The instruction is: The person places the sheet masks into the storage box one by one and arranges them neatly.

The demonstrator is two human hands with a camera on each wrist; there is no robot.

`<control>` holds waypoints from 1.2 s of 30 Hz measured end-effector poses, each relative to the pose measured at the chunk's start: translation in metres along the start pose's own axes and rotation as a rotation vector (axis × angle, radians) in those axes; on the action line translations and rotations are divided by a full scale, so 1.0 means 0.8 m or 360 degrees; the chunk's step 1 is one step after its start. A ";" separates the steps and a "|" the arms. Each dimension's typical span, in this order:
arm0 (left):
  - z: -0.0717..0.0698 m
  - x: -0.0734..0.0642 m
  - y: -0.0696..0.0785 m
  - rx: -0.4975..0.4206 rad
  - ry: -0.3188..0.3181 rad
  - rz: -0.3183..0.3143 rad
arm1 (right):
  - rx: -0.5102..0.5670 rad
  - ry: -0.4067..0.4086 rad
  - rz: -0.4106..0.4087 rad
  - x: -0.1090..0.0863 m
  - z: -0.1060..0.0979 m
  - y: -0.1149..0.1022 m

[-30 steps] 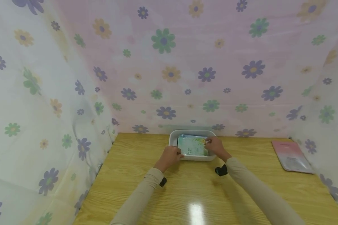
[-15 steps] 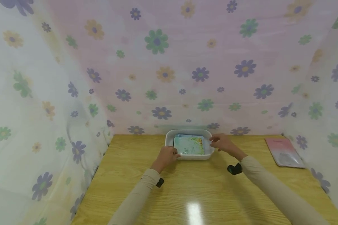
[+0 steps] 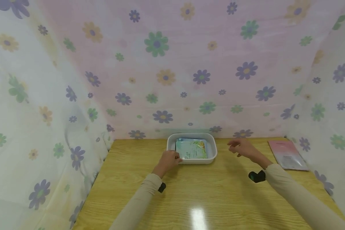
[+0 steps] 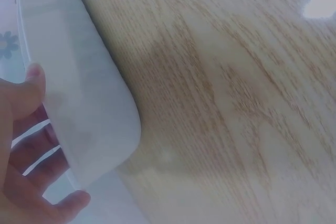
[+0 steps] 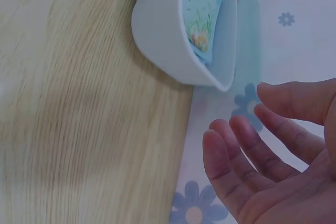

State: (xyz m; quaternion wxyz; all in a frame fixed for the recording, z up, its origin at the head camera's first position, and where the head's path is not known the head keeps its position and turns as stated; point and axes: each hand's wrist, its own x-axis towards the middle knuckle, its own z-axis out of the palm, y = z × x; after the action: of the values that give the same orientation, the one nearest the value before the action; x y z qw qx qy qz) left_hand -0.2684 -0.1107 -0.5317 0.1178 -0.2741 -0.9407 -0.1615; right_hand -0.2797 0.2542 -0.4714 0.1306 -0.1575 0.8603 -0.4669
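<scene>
A white plastic basin point(image 3: 211, 156) stands at the back of the table, holding flat green and blue sachets point(image 3: 191, 149) with printed flowers, likely face-mask packets. My left hand point(image 3: 168, 161) holds the basin's front left corner. The left wrist view has the thumb against the outer wall near the rim, the other fingers around the corner. To the basin's right, my right hand point(image 3: 242, 149) hovers over the table with nothing in it. Its fingers point(image 5: 252, 150) are loosely bent and apart from the basin in the right wrist view.
A pink and silver packet point(image 3: 287, 155) lies at the table's far right. Flower-printed cloth point(image 3: 175, 64) hangs behind and on both sides of the wooden table point(image 3: 201, 188).
My right hand has let go of the top sachet in the basin and moved away to the right. The left hand keeps its place at the corner. The head view shifted slightly.
</scene>
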 end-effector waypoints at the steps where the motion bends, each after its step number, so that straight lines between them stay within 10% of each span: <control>1: 0.000 0.000 0.000 -0.0006 -0.0002 0.0001 | -0.0005 0.0006 0.0006 -0.003 -0.003 0.002; 36: 0.006 -0.010 -0.004 0.0043 0.0073 0.0009 | -0.0224 0.0344 0.0187 -0.092 -0.108 0.079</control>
State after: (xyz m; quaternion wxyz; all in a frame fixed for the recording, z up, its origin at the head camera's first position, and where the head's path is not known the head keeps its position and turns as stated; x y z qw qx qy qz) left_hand -0.2644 -0.1154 -0.5393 0.1435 -0.2712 -0.9391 -0.1546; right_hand -0.2536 0.3820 -0.4733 0.0528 -0.0644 0.9078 -0.4111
